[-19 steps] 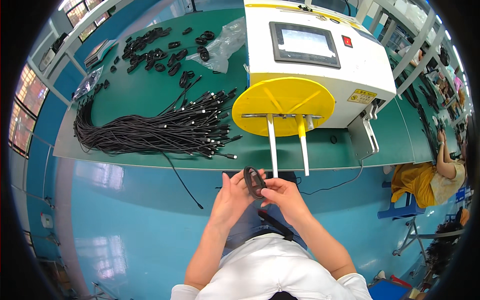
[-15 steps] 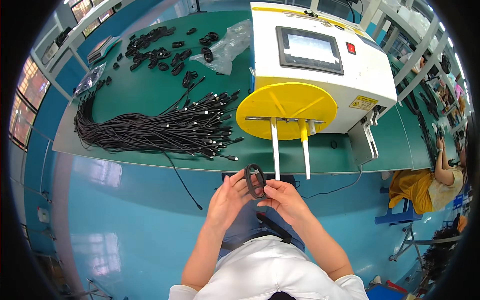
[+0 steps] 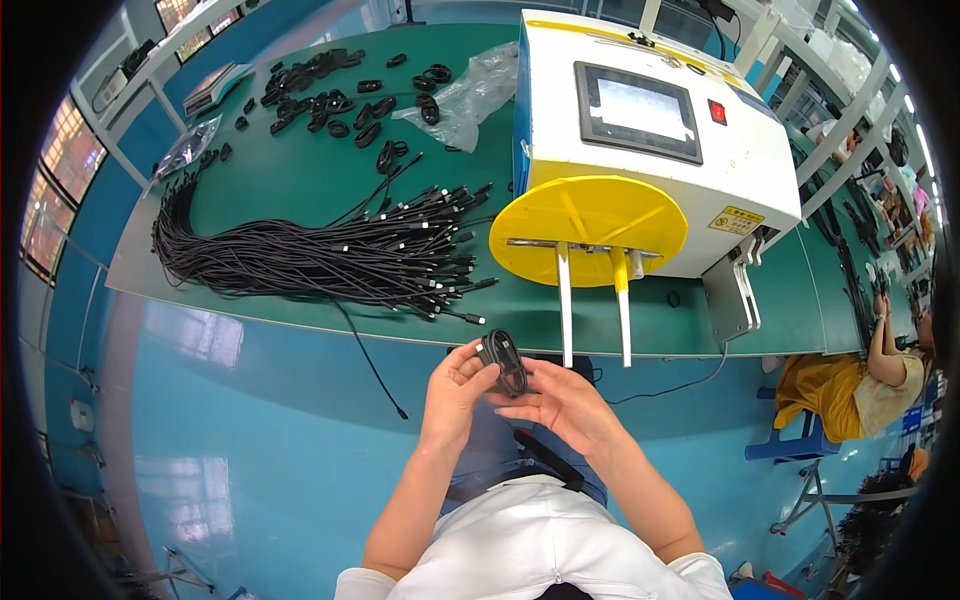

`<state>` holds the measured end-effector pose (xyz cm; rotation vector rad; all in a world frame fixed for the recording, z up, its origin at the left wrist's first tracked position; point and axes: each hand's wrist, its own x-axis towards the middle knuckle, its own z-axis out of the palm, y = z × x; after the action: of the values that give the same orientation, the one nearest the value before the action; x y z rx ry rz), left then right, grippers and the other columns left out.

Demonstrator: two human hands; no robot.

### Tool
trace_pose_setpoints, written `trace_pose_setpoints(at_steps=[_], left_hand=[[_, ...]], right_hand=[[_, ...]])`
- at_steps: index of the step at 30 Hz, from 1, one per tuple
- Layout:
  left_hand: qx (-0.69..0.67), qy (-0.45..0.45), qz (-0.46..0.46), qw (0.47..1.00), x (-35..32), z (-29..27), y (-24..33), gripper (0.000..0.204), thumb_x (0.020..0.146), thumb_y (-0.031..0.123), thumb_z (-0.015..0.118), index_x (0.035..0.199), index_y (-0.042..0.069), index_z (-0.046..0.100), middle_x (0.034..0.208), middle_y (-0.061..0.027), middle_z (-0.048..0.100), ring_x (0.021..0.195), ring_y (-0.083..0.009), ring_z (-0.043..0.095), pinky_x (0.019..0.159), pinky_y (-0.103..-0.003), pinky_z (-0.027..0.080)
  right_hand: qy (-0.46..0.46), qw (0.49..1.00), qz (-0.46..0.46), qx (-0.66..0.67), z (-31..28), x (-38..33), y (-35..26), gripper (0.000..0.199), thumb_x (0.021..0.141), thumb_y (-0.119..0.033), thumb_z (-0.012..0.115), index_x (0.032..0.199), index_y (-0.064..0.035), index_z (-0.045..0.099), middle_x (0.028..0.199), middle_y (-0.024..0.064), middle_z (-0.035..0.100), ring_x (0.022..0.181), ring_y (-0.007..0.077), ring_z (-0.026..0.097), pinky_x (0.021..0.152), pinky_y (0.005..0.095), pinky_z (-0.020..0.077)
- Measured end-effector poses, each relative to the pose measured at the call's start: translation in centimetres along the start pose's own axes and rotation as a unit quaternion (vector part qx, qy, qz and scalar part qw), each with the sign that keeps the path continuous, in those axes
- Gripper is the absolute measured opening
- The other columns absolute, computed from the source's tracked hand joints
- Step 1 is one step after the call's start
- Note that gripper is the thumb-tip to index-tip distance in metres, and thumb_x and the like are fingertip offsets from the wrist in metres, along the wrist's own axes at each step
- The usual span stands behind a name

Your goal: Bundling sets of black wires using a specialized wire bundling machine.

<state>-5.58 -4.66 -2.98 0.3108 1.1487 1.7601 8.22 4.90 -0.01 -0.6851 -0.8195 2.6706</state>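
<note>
A coiled black cable (image 3: 503, 362) is held up in front of my body, just off the table's front edge. My left hand (image 3: 456, 388) is closed on the left side of the coil, thumb in front and fingers behind. Beside the coil's lower right side, my right hand (image 3: 565, 402) has its thumb and fingers apart; its fingertips reach the coil. Up and to the left lies a thick bundle of black cables (image 3: 300, 258) with their plugs toward the right. One loose cable (image 3: 372, 368) from it hangs over the edge.
A white machine (image 3: 560, 130) with a screen, a yellow disc (image 3: 590, 215) and two prongs stands on the green table (image 3: 240, 318). Several coiled cables (image 3: 325, 110) and a clear plastic bag (image 3: 470, 95) lie farther back. A seated person (image 3: 885, 380) is at the right.
The coil has passed from my right hand's fingers into my left hand's grip and turned slightly. My right hand has loosened and its fingers have spread. The view has shifted a little.
</note>
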Motion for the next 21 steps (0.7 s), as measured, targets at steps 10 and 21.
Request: trace_pose_setpoints(at_steps=[10,21], left_hand=[[0.383,0.054,0.274,0.881,-1.3,2.1,2.1,0.050,0.078,0.008,0.068,0.124,0.004,0.050,0.107,-0.0097,0.059,0.101,-0.0225,0.058,0.079,-0.032,0.052],[0.589,0.006,0.321,0.741,-0.3,0.9,1.1,0.030,0.073,0.002,0.062,0.103,-0.003,0.062,0.110,-0.0202,0.062,0.095,-0.0325,0.063,0.077,-0.036,0.052]], right_hand=[[0.054,0.975,-0.041,-0.213,-0.5,0.4,0.6,0.041,0.087,-0.005,0.055,0.127,0.0016,0.050,0.108,0.0129,0.061,0.084,0.0178,0.063,0.067,0.0269,0.0543],[0.097,0.739,-0.238,-0.623,0.0,0.1,1.6,0.053,0.075,0.005,0.063,0.126,-0.0039,0.052,0.087,0.0096,0.060,0.060,0.0135,0.053,0.056,0.0258,0.0461]])
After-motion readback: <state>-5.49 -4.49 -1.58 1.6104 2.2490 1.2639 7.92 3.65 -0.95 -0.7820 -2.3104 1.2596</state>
